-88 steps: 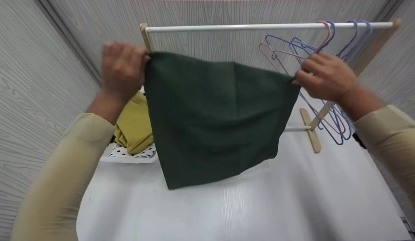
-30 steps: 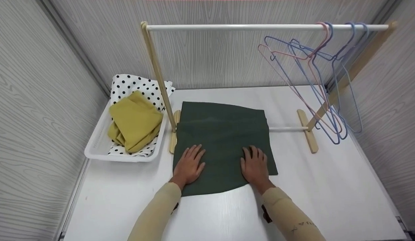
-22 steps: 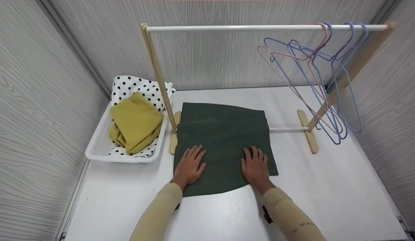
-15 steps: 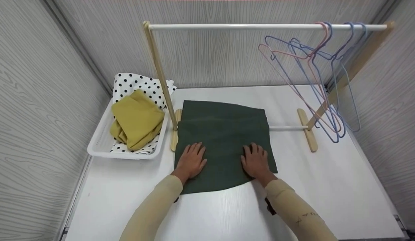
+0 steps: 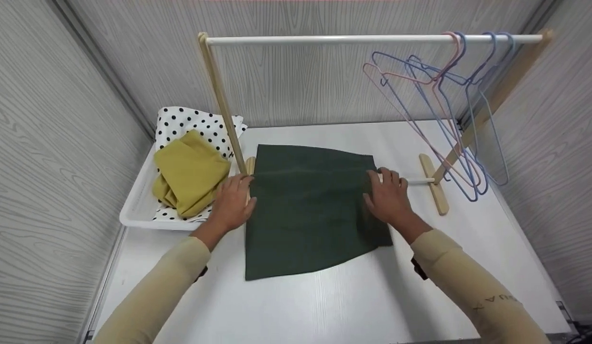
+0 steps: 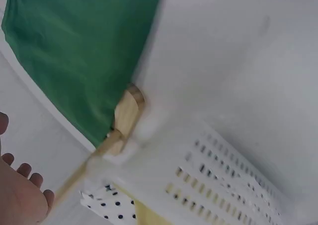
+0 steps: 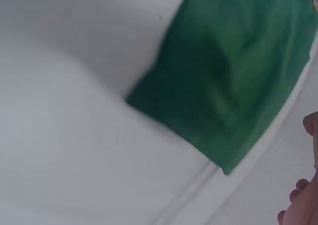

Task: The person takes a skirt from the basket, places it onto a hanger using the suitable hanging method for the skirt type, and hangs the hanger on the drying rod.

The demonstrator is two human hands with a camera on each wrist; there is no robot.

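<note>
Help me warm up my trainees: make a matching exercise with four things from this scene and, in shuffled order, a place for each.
Things:
1. Green cloth
2. Yellow cloth
3. Hangers
4. Left hand

Places:
A. On the white top bar, toward its right end
B. At the green cloth's left edge
C. Spread out on the table
D. On polka-dot cloth in the white basket

Pairs: 1-C; 2-D; 3-A; 4-B

Laid the green cloth (image 5: 305, 215) down on the table (image 5: 305, 310) from midair, then shifted left grip (image 5: 232, 203) and right grip (image 5: 389, 197) outward and forward from its near half to its side edges
</note>
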